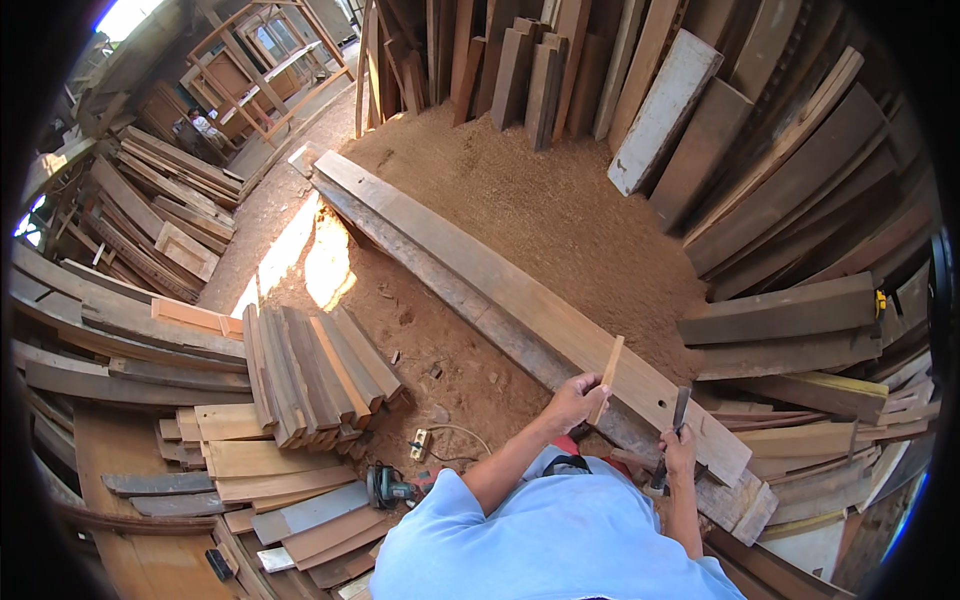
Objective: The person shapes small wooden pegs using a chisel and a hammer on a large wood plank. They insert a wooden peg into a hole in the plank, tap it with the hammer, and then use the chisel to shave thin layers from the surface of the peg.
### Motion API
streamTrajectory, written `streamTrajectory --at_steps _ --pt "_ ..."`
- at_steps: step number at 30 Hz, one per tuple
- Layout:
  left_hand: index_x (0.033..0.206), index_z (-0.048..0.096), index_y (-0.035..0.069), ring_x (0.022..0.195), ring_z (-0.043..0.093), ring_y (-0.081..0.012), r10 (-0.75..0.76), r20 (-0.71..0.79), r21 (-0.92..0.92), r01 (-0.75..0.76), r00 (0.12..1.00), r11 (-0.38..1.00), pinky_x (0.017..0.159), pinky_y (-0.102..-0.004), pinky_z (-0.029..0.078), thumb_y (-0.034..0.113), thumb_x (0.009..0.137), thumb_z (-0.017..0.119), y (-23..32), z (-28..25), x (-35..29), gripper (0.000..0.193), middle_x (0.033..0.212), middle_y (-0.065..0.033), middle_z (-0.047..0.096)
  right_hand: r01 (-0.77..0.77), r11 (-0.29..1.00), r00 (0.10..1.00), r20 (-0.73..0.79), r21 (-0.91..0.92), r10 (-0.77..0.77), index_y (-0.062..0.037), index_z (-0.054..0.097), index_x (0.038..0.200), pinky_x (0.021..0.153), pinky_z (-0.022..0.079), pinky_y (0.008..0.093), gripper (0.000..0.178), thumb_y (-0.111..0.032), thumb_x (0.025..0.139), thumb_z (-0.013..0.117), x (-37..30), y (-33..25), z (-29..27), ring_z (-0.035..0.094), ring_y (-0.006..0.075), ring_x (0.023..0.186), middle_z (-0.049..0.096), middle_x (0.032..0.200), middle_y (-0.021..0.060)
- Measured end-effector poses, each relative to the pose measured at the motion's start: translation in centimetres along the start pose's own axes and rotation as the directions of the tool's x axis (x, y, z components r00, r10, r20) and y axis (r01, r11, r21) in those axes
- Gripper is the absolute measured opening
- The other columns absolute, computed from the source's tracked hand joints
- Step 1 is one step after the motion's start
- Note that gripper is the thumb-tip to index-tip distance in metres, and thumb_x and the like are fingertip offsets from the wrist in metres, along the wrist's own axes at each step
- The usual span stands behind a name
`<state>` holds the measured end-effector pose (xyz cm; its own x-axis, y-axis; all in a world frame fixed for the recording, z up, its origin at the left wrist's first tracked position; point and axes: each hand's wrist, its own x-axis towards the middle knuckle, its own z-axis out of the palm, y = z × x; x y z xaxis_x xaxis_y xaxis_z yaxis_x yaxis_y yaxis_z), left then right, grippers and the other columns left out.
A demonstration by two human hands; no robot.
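Observation:
A long pale plank (470,270) lies slantwise across a rough timber beam (440,285) in front of me. Near its close end is a small dark hole (662,404). My left hand (577,402) is closed around a thin wooden strip (613,362), which stands up at a tilt over the plank's near edge. Beside the hole, my right hand (679,450) grips a dark chisel-like tool (682,408). Its long flat part points up and away, and its thicker end shows below the fist. The tool's exact kind is unclear.
Stacked short boards (310,370), a green power tool (385,487) and a corded socket block (420,444) lie on the left. Upright planks (665,110) lean at the back right. A yellow item (880,303) rests on boards at right. Another person (205,127) is far back left.

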<state>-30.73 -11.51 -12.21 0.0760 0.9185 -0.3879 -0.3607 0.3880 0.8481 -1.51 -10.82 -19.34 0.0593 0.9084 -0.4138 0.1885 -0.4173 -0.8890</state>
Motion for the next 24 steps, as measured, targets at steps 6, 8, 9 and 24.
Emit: streamTrajectory --at_steps 6,8,9,24 --pt "0.115 0.057 0.000 0.076 0.057 -0.0093 0.015 0.035 0.038 -0.016 0.999 0.999 0.068 -0.0267 0.051 0.016 0.098 0.061 1.3 3.3 -1.4 0.023 0.088 -0.0008 0.058 -0.145 0.989 0.984 -0.102 -0.006 0.144 -0.0071 0.054 0.087 0.039 0.037 0.0267 0.015 -0.018 0.096 0.057 -2.1 0.9 -3.8 0.046 0.0099 0.044 0.051 0.062 0.0000" --pt "0.116 0.057 0.000 0.078 0.058 -0.0095 0.005 0.035 0.036 -0.007 0.999 0.999 0.070 -0.0272 0.051 0.016 0.098 0.062 1.2 3.6 -1.8 0.025 0.089 -0.0013 0.059 -0.188 0.982 0.972 -0.140 0.002 0.187 -0.0070 0.054 0.086 0.038 0.037 0.0271 0.015 -0.017 0.097 0.058 -2.3 1.6 -5.2 0.046 0.0099 0.043 0.050 0.059 -0.0002" --pt "0.117 0.056 0.000 0.078 0.058 -0.0096 0.000 0.035 0.036 -0.002 0.999 0.999 0.070 -0.0275 0.051 0.016 0.097 0.062 1.2 3.8 -2.0 0.026 0.089 -0.0015 0.059 -0.210 0.978 0.965 -0.158 0.008 0.209 -0.0069 0.053 0.085 0.038 0.037 0.0273 0.016 -0.017 0.097 0.058 -2.4 2.1 -5.7 0.046 0.0099 0.042 0.049 0.058 -0.0003" --pt "0.123 0.048 0.002 0.084 0.061 -0.0118 0.082 0.000 0.046 -0.082 0.997 0.996 0.076 -0.0290 0.054 0.015 0.095 0.067 1.1 -0.3 -1.7 0.036 0.097 -0.0043 0.061 -0.148 0.973 0.987 -0.091 -0.179 0.133 -0.0025 0.061 0.088 0.038 0.039 0.0278 0.012 -0.010 0.096 0.057 -2.5 4.7 -2.2 0.051 0.0122 0.043 0.062 0.064 0.0087"
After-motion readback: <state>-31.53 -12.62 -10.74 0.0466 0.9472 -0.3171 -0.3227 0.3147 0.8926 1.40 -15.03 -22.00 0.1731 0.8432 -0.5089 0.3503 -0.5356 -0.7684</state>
